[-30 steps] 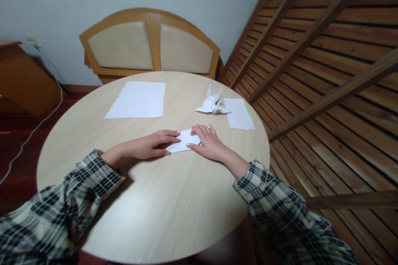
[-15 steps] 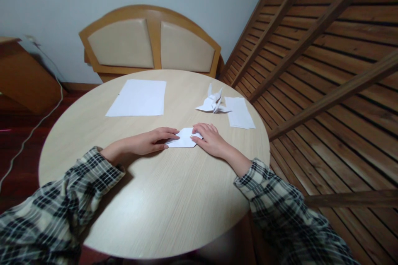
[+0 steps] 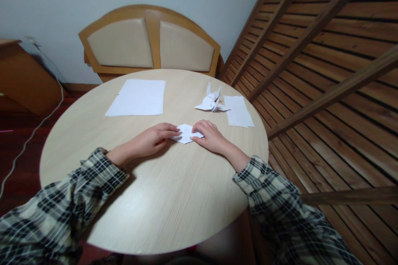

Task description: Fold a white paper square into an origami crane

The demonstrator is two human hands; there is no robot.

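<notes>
A small folded sheet of white paper lies near the middle of the table, its outline now roughly a flat hexagon with points at top and bottom. My left hand grips its left end, fingers over the top and the thumb mostly hidden. At the right end, my right hand has the paper between its thumb and curled fingers. Both palms hide parts of the sheet. Just beyond the right hand stands a folded white paper crane with its points spread.
The round pale wooden table carries a stack of white sheets at the far left and smaller paper strips at the right. A padded headboard stands behind it, a slatted wooden wall to the right.
The paper's left side has been folded, so its straight lower edge is now a point. My left hand has shifted slightly and closed on that end. My right hand keeps its hold.
</notes>
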